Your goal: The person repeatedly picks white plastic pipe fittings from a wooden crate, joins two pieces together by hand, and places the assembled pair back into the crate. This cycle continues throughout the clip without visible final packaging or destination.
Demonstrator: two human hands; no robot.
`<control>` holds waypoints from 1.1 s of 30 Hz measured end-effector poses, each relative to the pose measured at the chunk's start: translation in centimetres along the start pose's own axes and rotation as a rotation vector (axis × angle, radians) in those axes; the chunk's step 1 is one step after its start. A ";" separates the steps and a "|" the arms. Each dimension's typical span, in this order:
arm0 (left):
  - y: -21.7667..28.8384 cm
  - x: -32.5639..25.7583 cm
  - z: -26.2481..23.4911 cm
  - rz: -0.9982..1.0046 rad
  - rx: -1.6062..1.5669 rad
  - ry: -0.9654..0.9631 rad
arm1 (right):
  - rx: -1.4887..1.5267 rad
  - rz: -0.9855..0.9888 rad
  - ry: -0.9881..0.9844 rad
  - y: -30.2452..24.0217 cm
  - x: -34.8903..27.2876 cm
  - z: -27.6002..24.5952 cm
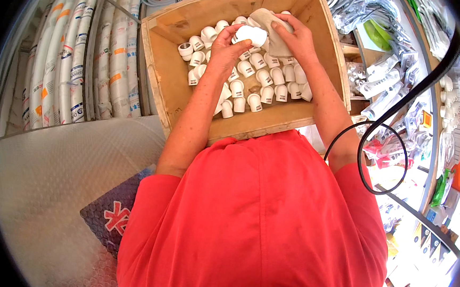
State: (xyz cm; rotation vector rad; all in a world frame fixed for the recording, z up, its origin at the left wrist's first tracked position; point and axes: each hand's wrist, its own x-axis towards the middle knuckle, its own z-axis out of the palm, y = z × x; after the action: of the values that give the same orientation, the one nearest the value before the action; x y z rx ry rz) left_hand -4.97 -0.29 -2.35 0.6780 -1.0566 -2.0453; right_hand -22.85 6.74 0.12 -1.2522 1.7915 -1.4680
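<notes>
Over a wooden box (162,80) my left hand (227,51) grips a white plastic pipe elbow (252,35) between thumb and fingers. My right hand (297,39) is closed on a beige cloth (274,35), held right beside the elbow; whether the two touch I cannot tell. Below both hands, many more white pipe elbows (264,77) lie in the box, most with a small dark label. Part of them is hidden behind my hands and the cloth.
Long wrapped white pipes (81,53) stand in a rack at the left. Bubble wrap (52,168) covers a surface at lower left. Shelves at the right hold bagged parts (384,74) and coiled cables (367,12). A black cable (423,85) loops near my right arm.
</notes>
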 end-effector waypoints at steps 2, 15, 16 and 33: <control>-0.1 0.0 -0.2 0.013 -0.034 -0.004 | 0.073 0.043 -0.009 -0.7 -0.3 0.3; -0.6 0.2 -1.2 0.041 -0.027 0.098 | -0.336 -0.236 0.048 -1.9 -1.3 3.8; -0.7 0.1 -1.2 0.039 0.004 0.093 | -0.338 -0.201 0.052 -1.5 -1.5 3.7; -0.3 0.5 -1.1 0.136 0.291 0.128 | -0.321 -0.366 -0.043 -2.1 -1.5 2.8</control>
State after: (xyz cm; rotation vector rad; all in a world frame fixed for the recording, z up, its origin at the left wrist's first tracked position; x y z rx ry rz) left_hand -4.57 -1.07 -3.29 0.8470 -1.3012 -1.7254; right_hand -19.15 6.67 1.03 -1.8389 1.8944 -1.3540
